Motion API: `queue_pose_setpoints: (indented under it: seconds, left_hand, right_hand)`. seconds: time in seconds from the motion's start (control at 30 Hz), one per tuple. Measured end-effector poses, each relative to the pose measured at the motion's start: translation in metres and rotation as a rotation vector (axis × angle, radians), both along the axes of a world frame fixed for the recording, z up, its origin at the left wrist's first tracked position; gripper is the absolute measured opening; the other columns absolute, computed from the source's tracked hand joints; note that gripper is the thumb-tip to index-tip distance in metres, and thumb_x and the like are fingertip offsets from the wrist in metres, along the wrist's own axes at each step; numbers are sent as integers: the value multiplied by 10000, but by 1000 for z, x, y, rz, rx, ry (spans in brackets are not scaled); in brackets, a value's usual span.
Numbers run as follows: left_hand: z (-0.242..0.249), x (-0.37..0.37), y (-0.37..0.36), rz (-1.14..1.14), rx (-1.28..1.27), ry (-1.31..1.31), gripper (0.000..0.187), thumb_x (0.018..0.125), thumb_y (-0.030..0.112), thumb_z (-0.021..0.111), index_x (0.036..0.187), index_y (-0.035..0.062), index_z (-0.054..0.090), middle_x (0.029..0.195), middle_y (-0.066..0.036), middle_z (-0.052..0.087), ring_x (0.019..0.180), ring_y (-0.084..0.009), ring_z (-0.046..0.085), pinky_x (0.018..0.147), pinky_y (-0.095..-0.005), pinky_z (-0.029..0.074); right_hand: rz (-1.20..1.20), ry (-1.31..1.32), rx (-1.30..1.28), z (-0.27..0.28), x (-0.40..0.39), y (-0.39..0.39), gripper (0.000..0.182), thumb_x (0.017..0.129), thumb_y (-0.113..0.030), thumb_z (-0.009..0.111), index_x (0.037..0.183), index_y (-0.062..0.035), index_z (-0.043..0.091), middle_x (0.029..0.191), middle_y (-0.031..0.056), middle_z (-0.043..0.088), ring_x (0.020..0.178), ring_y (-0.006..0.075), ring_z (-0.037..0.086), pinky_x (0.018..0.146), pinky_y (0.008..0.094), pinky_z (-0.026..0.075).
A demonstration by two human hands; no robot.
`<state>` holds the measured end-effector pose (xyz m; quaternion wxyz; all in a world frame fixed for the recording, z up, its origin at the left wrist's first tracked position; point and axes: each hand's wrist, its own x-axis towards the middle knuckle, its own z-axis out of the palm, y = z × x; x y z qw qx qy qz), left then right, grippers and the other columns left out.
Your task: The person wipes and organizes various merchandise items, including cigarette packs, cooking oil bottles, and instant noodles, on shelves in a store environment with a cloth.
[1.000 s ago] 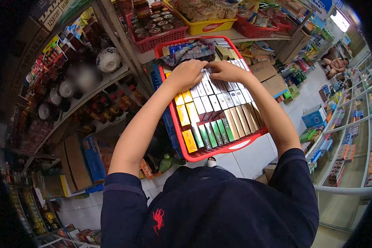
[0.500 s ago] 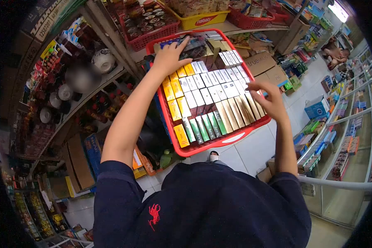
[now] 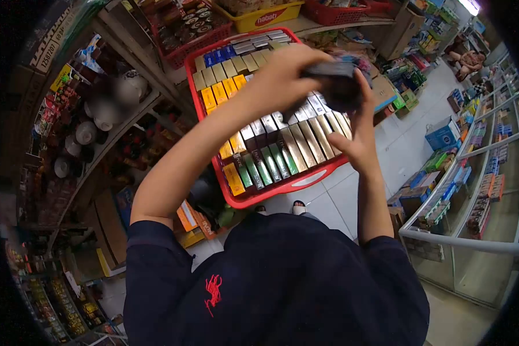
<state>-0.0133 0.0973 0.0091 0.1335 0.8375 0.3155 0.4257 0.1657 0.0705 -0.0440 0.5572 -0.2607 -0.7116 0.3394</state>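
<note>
Both my hands are at a dark bundle (image 3: 339, 85), blurred by motion, with a colourful patch at its upper right. My left hand (image 3: 282, 78) grips its left side, fingers over the top. My right hand (image 3: 357, 130) has its fingers against the right side, thumb spread below. The bundle is over the right part of a red plastic basket (image 3: 251, 202) and hides some of the packs. In the basket stand tight rows of small boxes: yellow packs (image 3: 232, 179), green-and-white packs (image 3: 265, 167), gold packs (image 3: 308, 141) and blue packs (image 3: 219, 55).
Behind the basket are a yellow Nabati tub (image 3: 265, 18) and a red crate of jars (image 3: 199, 43). Shelves with bowls (image 3: 86, 132) line the left. A glass display case (image 3: 473, 242) runs along the right. Another person (image 3: 467, 62) sits far back at right.
My left hand has lifted the dark bundle off the back of the basket and moved right, uncovering blue and gold packs. My right hand has come up to the bundle from the basket's right side.
</note>
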Motion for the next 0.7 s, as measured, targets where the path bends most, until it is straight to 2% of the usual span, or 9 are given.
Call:
queue_pose_setpoints:
  seconds: [0.07, 0.1, 0.2, 0.33, 0.4, 0.47, 0.53, 0.6, 0.7]
  left_hand:
    - [13, 18, -25, -168, -318, 171, 391, 741, 208, 606, 1059, -2, 517, 918, -120, 561, 826, -183, 541, 726, -277, 418]
    - [17, 19, -33, -275, -440, 168, 426, 778, 289, 569, 1064, -20, 506, 922, -127, 558, 815, -189, 538, 719, -289, 420]
    - [16, 7, -38, -290, -428, 95, 410, 788, 274, 550, 1085, -6, 506, 959, -140, 569, 865, -200, 545, 748, -298, 415]
    - [-5, -33, -44, -26, -192, 167, 367, 769, 237, 564, 1078, 41, 530, 946, -127, 584, 858, -222, 559, 743, -310, 426]
    - [-15, -56, -61, 136, -401, 412, 372, 748, 252, 587, 1055, 46, 544, 890, -131, 582, 825, -237, 557, 740, -323, 425]
    - [-21, -62, -85, 132, -563, 546, 428, 722, 289, 607, 1062, 41, 534, 862, -142, 564, 825, -269, 543, 747, -343, 417]
    - [-34, -61, -107, 159, -493, 647, 662, 645, 409, 650, 1152, 32, 450, 966, -138, 526, 925, -278, 489, 817, -363, 366]
    - [-45, -56, -123, 244, -304, 729, 750, 611, 457, 656, 1189, 44, 416, 1024, -117, 500, 972, -259, 453, 842, -369, 336]
    - [-47, -49, -122, 280, -330, 755, 734, 633, 430, 637, 1207, 42, 396, 1054, -107, 481, 981, -245, 435, 848, -364, 318]
  right_hand:
    - [-103, 32, 5, 4, -10, -5, 830, 552, -275, 736, 1231, -72, 303, 1122, 97, 396, 1025, 202, 427, 890, 311, 335]
    - [-26, 236, -68, -2, -8, -5, 755, 555, -200, 738, 1186, -66, 347, 1062, 76, 431, 972, 183, 453, 870, 298, 350]
    - [-209, -26, 151, -4, 13, -5, 539, 545, -102, 689, 1038, -48, 478, 1000, 67, 504, 931, 176, 482, 843, 291, 367]
    - [-461, 151, 126, -24, 54, 9, 510, 545, 2, 610, 1038, -28, 482, 1005, 76, 515, 926, 189, 503, 844, 301, 384]
    - [-454, 486, -46, -27, 68, 3, 491, 569, 27, 579, 1045, -5, 463, 1008, 91, 508, 932, 199, 510, 858, 314, 395]
    - [-508, 530, -9, -33, 79, -2, 464, 621, 18, 561, 1068, 13, 436, 1023, 109, 499, 935, 206, 514, 849, 316, 412]
    - [-516, 638, -131, -39, 79, -7, 468, 625, 16, 561, 1074, 10, 431, 1026, 114, 497, 932, 208, 515, 835, 313, 422]
    - [-526, 455, -120, -44, 72, -12, 475, 623, 14, 565, 1078, 4, 430, 1019, 116, 499, 925, 206, 517, 829, 312, 425]
    - [-368, 489, -158, -53, 51, -14, 508, 585, 1, 581, 1072, -8, 436, 1027, 92, 484, 937, 186, 493, 850, 301, 395]
